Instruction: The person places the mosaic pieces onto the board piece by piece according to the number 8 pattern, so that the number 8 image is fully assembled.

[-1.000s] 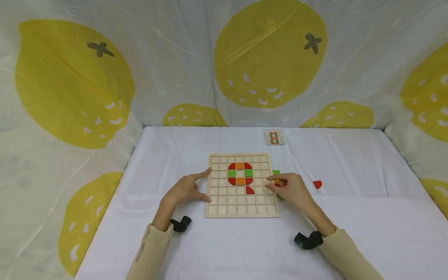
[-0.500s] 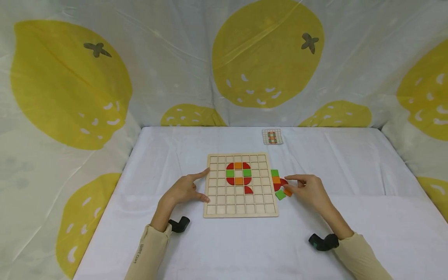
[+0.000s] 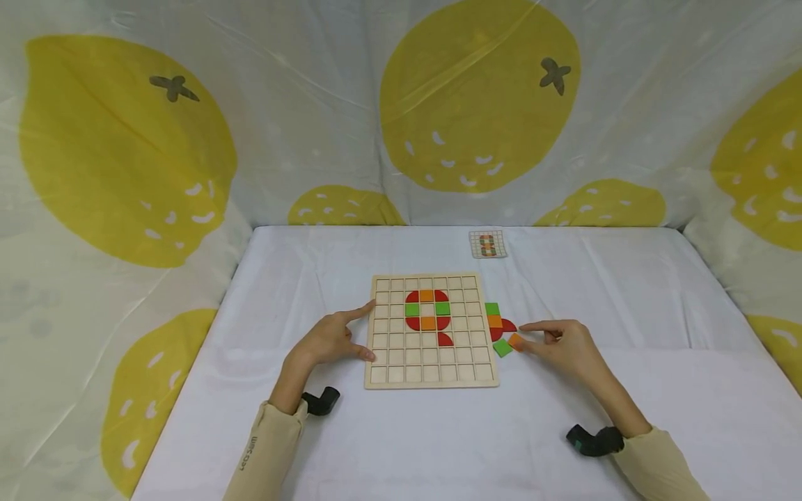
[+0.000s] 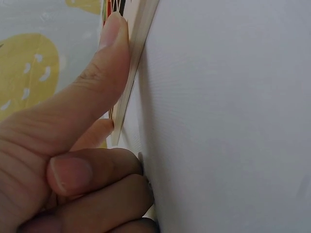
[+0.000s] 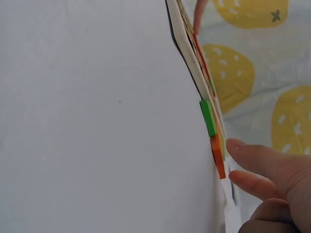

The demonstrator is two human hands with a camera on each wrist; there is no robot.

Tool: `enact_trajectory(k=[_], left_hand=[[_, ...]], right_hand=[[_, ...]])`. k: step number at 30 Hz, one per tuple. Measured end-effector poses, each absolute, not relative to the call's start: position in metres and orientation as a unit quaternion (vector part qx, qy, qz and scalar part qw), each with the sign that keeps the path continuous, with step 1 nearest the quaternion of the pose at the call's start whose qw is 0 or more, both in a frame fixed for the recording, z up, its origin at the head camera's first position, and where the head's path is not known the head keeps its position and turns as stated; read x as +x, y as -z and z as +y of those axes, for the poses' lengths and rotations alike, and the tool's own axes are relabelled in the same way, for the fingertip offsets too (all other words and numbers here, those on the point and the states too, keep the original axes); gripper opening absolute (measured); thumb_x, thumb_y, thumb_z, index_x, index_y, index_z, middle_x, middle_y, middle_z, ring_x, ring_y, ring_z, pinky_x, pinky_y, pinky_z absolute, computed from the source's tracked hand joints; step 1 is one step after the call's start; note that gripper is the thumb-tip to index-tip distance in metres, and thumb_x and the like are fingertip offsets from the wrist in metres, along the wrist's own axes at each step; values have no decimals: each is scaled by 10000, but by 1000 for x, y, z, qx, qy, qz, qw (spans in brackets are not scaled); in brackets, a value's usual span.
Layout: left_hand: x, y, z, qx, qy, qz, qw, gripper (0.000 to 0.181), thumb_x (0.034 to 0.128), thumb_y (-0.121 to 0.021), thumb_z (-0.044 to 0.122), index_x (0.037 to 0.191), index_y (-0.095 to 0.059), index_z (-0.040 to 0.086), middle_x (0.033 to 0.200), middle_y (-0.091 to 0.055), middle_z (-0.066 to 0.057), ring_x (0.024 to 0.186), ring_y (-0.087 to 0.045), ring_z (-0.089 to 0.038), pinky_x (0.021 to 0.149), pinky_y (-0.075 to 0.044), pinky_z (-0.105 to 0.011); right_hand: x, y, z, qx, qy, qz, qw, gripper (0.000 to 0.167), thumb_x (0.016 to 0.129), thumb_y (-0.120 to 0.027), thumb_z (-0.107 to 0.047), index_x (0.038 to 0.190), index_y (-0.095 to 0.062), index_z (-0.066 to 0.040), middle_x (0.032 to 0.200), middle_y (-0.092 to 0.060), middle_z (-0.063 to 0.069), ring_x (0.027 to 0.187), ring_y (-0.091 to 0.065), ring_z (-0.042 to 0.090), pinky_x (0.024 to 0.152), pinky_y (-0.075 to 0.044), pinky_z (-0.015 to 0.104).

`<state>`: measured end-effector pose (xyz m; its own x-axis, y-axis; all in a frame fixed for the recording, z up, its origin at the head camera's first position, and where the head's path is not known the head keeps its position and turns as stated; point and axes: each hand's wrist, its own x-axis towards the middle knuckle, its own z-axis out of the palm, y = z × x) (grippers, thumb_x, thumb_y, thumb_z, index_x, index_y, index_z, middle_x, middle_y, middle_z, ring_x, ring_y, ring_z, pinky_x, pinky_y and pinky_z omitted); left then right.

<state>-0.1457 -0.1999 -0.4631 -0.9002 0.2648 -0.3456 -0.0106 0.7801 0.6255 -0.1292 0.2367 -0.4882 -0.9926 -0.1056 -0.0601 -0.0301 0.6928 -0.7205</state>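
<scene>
A wooden grid board [image 3: 388,356] lies on the table, with red, orange and green pieces set in a ring and a single red quarter-round [image 3: 445,339] below it. My left hand [image 3: 332,339] touches the board's left edge with spread thumb and index finger; its other fingers are curled, as the left wrist view shows. Right of the board lie a green square [image 3: 502,348], an orange square [image 3: 516,342], a red quarter-round [image 3: 509,325] and several others. My right hand [image 3: 567,344] is beside these, thumb by the orange square, index tip near the red piece, thumb and index apart.
A small pattern card [image 3: 487,245] showing a coloured grid lies behind the board. White cloth [image 3: 301,278] covers the table. A lemon-print curtain [image 3: 338,104] hangs at the back and sides.
My right hand has moved right, from over the board's right edge to the loose pieces, uncovering several. It now covers where a lone red piece lay. The left hand stays at the edge.
</scene>
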Motion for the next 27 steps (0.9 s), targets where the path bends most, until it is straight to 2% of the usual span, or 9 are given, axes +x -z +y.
enact_trajectory(k=[7,12,17,27], left_hand=[[-145,463,-201,66,-330,918,211,1082,714,-951,345,1618,-358,301,585,-280,55,557,-272,-114,575,-256,-267],[-146,464,-201,69,-334,916,211,1080,716,-950,346,1618,-357,299,587,-275,57,559,-272,-114,577,-257,-267],[-145,463,-200,69,-334,916,210,1083,712,-952,343,1617,-360,296,590,-271,57,564,-275,-115,580,-258,-266],[-146,464,-199,62,-334,916,213,1087,710,-955,338,1617,-356,308,601,-265,58,575,-276,-118,584,-258,-273]], right_hand=[[-129,492,238,-61,377,922,58,357,762,-930,-277,1073,-830,-132,593,-363,-41,581,-350,86,544,-272,247],[-129,494,240,-65,379,922,39,352,799,-903,-224,1111,-808,-92,601,-373,-36,577,-346,77,532,-273,248],[-129,494,243,-50,386,920,44,292,836,-873,-201,1096,-811,-83,599,-358,-26,574,-337,87,528,-265,258],[-133,497,244,-83,401,911,56,329,844,-869,-212,1147,-796,-105,612,-343,-40,575,-318,65,536,-268,260]])
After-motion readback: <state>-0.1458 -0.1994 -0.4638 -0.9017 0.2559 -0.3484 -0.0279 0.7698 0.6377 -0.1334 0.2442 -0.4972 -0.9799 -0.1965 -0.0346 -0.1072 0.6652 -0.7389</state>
